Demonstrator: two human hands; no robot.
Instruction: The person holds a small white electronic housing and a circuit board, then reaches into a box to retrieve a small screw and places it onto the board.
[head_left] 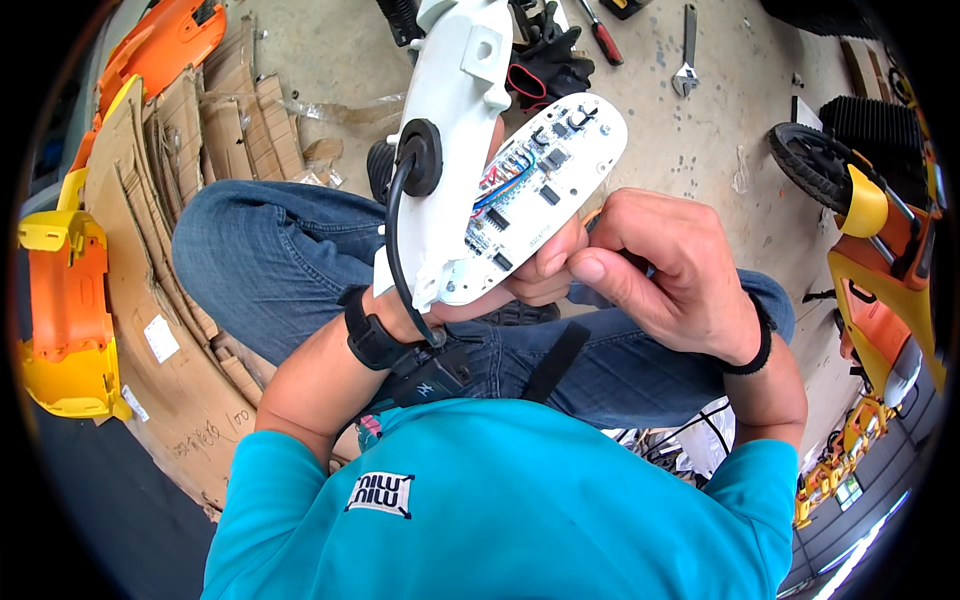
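A long white plastic housing stands over my lap, with a black cable running down from a round black grommet. Beside it is a white circuit board with black chips and a bundle of coloured wires. My left hand is under both, its fingers wrapped round the board's lower right edge, largely hidden behind it. My right hand is just right of the board, thumb and forefinger closed beside the left fingertips; what they hold is hidden.
Flattened cardboard lies at the left with orange and yellow plastic parts. Ahead are black gloves, a red-handled tool and a wrench. A wheel and more orange-yellow parts stand at the right.
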